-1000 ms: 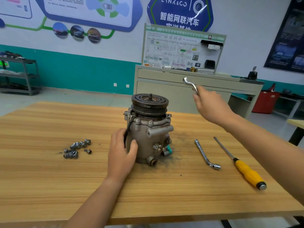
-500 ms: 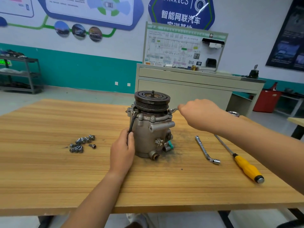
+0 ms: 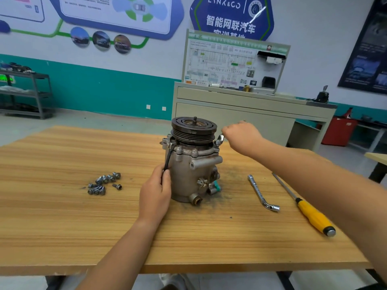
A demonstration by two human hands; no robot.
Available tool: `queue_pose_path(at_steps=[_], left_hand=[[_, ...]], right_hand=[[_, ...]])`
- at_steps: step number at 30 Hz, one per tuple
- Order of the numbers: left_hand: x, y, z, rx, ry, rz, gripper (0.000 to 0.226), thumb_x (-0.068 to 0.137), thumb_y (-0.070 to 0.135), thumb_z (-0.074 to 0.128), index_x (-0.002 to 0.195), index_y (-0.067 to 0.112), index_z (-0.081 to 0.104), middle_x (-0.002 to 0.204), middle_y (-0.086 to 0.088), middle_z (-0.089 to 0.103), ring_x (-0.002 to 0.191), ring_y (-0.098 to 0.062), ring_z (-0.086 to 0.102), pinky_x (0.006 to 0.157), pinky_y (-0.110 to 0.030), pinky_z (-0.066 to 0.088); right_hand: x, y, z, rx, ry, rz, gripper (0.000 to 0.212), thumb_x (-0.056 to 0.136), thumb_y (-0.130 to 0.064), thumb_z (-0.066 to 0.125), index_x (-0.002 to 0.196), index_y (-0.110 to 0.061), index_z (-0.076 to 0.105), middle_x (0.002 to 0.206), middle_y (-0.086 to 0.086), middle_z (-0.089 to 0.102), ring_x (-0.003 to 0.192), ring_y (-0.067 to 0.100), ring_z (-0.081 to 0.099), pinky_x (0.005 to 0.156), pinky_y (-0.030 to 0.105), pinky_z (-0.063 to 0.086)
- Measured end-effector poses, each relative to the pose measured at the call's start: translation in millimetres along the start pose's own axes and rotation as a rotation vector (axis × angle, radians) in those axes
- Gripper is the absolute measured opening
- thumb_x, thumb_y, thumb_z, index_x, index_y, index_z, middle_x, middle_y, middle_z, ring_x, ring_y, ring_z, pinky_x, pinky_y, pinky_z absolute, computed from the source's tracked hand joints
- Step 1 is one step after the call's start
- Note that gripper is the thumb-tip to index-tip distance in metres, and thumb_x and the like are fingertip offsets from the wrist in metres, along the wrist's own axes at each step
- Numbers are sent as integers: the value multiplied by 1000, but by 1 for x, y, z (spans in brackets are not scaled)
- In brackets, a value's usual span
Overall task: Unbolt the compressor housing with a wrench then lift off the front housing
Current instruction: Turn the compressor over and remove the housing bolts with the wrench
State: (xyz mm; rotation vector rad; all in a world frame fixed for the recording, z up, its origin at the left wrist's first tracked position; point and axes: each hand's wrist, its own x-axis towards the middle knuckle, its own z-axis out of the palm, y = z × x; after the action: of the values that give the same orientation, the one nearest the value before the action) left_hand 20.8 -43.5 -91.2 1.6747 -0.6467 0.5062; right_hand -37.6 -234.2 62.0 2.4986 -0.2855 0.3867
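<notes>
Bolts (image 3: 104,183) lie L on table (image 3: 62,216). L hand (image 3: 155,193) curls round compressor (image 3: 192,164), upright mid-table. R hand (image 3: 243,135) fisted round wrench (image 3: 219,139), head at compressor's top rim. Spare wrench (image 3: 261,192), screwdriver (image 3: 310,212) lie R.

dull metal compressor (image 3: 192,170), wood-grain table (image 3: 62,216)

Parts and tools: quantities
Compressor (image 3: 193,168): 1. L-shaped wrenches: 2, namely held wrench (image 3: 219,139) and loose wrench (image 3: 262,193). Screwdriver (image 3: 314,216): 1. Loose bolts (image 3: 103,183): about 9, clustered, exact count unclear. Hands: 2, left hand (image 3: 155,195) and right hand (image 3: 240,135).
</notes>
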Motion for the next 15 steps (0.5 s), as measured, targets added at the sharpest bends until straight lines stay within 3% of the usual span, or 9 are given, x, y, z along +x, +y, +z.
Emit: queue_pose_path(at_steps=[4, 7, 9, 13, 15], left_hand=[[-1, -1, 1, -1, -4, -20, 15, 96, 11, 45, 102, 10, 59, 60, 15, 48, 54, 3, 47, 50, -17, 29], [-1, -1, 1, -14, -1, -34, 15, 96, 12, 45, 99, 13, 59, 58, 14, 48, 54, 2, 47, 48, -16, 30], [0, -1, 2, -16, 1, -33, 14, 95, 12, 45, 99, 15, 58, 59, 13, 48, 54, 2, 48, 48, -15, 31], [1, -1, 3, -7, 6, -29, 14, 95, 13, 45, 103, 17, 56, 69, 13, 54, 61, 1, 51, 53, -15, 33], [1, -1, 3, -4, 24, -32, 19, 94, 11, 46, 110, 14, 57, 85, 8, 59, 78, -8, 55, 66, -21, 36]], right_hand=[[10, 0, 10, 176, 106, 23, 25, 91, 2, 40, 110, -8, 54, 104, 9, 65, 96, 28, 58, 90, 32, 37], [2, 9, 10, 358, 238, 192, 22, 98, -11, 35, 111, -5, 52, 95, 14, 64, 85, 32, 58, 68, 36, 39], [-9, 14, 1, 544, 283, 341, 28, 101, -20, 31, 113, -3, 49, 88, 15, 61, 78, 34, 57, 61, 36, 38], [-34, 14, -16, 579, 14, 350, 24, 99, -20, 35, 99, -6, 55, 72, 6, 52, 61, 21, 49, 51, 30, 35], [-44, 7, -21, 514, -119, 287, 22, 97, -20, 38, 97, -9, 58, 71, 3, 52, 61, 17, 49, 50, 28, 36]])
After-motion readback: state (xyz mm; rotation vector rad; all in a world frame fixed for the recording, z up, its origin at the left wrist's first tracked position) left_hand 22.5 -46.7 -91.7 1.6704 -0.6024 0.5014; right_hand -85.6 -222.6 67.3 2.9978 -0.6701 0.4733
